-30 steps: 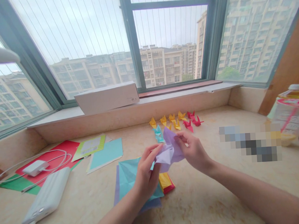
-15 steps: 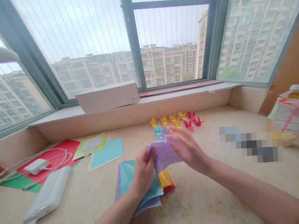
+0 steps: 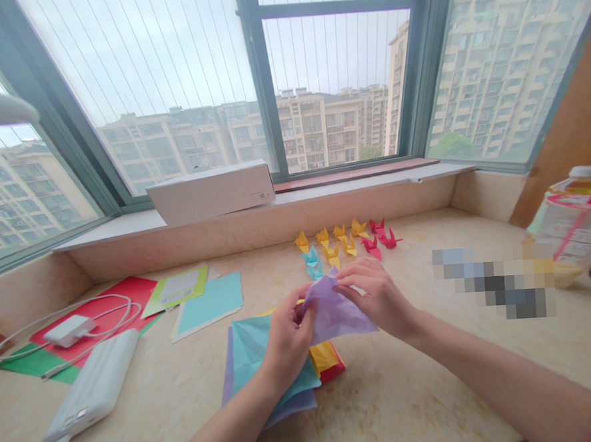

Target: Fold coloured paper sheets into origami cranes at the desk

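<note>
Between my two hands is a sheet of purple origami paper [image 3: 339,317], creased and held up above the tabletop. My left hand [image 3: 289,328] grips its left side, thumb in front. The fingers of my right hand [image 3: 374,289] pinch its upper right edge. Under my left hand lies a pile of creased sheets, with a teal sheet [image 3: 251,350] on top and yellow paper [image 3: 324,357] and red paper showing at the right. Just beyond the hands stand small folded paper cranes: teal cranes [image 3: 311,260], several yellow cranes [image 3: 331,254] and several red cranes [image 3: 389,239].
At left lie flat coloured papers [image 3: 213,303], a white charger [image 3: 70,330] with its cable, and a white power bank [image 3: 93,387]. A long white box [image 3: 214,194] rests on the window ledge. A plastic cup [image 3: 579,230] with a red straw stands at right, near a blurred patch.
My right hand's fingers, spread over the purple paper before, have closed into a pinch on its upper edge. The paper has tilted, and its raised corner has dropped.
</note>
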The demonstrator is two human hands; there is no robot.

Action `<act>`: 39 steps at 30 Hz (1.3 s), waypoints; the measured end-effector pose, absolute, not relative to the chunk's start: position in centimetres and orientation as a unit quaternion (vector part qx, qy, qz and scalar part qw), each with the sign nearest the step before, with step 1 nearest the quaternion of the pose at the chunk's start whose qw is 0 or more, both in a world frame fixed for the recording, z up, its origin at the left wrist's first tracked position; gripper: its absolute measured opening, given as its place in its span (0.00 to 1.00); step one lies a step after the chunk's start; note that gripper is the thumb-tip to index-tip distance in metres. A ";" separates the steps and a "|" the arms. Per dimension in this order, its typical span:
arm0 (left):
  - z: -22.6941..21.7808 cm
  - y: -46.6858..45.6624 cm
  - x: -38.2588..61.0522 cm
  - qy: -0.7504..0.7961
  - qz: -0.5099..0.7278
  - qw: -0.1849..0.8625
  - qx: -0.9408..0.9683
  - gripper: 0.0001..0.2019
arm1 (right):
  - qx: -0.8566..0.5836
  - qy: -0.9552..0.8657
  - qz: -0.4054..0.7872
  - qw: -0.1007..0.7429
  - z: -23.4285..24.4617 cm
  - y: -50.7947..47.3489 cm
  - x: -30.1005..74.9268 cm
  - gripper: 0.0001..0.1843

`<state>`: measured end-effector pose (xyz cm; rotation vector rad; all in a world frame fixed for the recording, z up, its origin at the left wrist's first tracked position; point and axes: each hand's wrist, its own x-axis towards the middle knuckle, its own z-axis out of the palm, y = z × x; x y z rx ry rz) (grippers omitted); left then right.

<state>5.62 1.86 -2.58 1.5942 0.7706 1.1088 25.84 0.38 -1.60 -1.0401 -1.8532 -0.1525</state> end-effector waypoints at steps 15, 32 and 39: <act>-1.6 1.2 6.0 0.268 0.513 0.611 0.540 0.44 | -0.484 -0.675 0.000 0.557 -2.6 0.7 25.7 0.10; -2.6 3.5 5.3 0.408 0.507 0.519 0.554 0.18 | -0.460 -0.740 0.019 0.491 -2.1 0.2 25.7 0.06; -2.2 3.8 4.8 0.429 0.506 0.466 0.585 0.19 | -0.470 -0.715 0.131 0.500 -2.0 0.4 25.8 0.08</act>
